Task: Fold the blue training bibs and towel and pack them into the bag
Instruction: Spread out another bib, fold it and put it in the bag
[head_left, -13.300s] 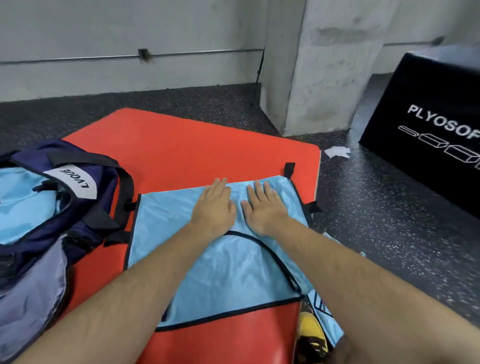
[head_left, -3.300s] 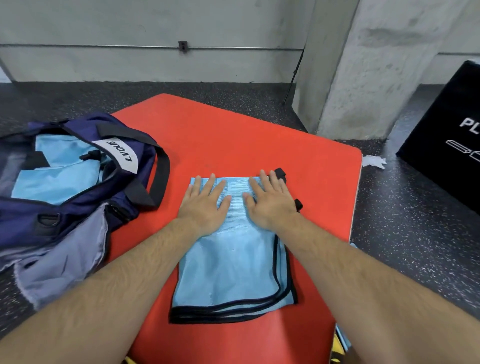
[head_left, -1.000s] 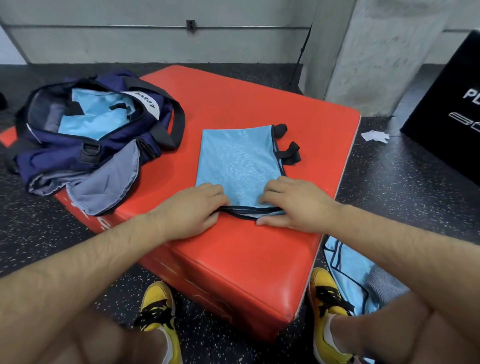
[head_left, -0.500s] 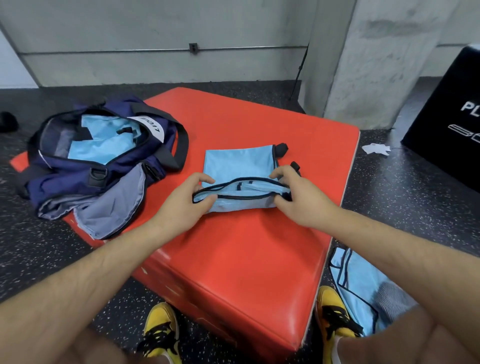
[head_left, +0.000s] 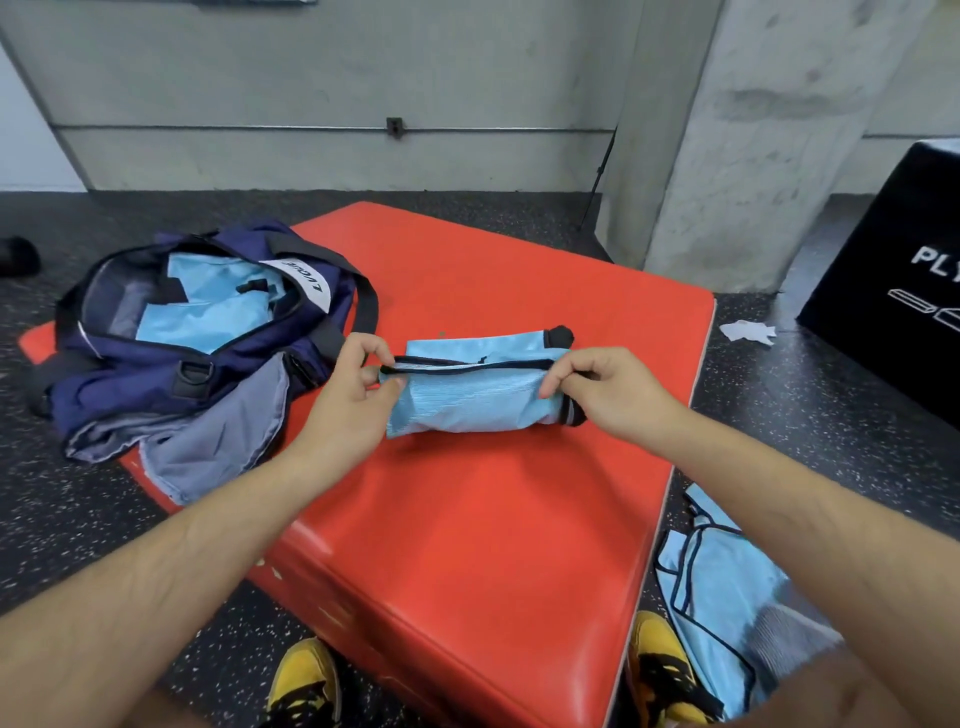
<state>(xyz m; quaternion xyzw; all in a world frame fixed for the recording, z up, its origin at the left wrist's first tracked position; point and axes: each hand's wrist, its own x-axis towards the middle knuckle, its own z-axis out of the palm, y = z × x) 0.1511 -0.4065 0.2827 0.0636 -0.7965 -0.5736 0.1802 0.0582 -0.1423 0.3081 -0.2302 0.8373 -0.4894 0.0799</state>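
Observation:
A light-blue bib (head_left: 470, 395) with black trim lies folded into a narrow bundle on the red pad (head_left: 493, 519). My left hand (head_left: 353, 395) pinches its black-trimmed edge at the left end. My right hand (head_left: 597, 389) pinches the same edge at the right end. To the left sits the open navy bag (head_left: 156, 374), with blue bibs (head_left: 208, 312) folded inside. More blue bibs (head_left: 722, 587) lie on the floor at the lower right, with a grey cloth (head_left: 784, 634) partly under my arm.
A concrete pillar (head_left: 727, 140) stands behind the pad, and a black plyo box (head_left: 893, 291) at the right. A crumpled white paper (head_left: 748, 330) lies on the speckled floor. My yellow shoes (head_left: 306, 686) are at the pad's near edge.
Both hands have lifted the bib's near edge and carried it away from me, folding the bib over itself into a narrower bundle. Earlier, both palms pressed it flat.

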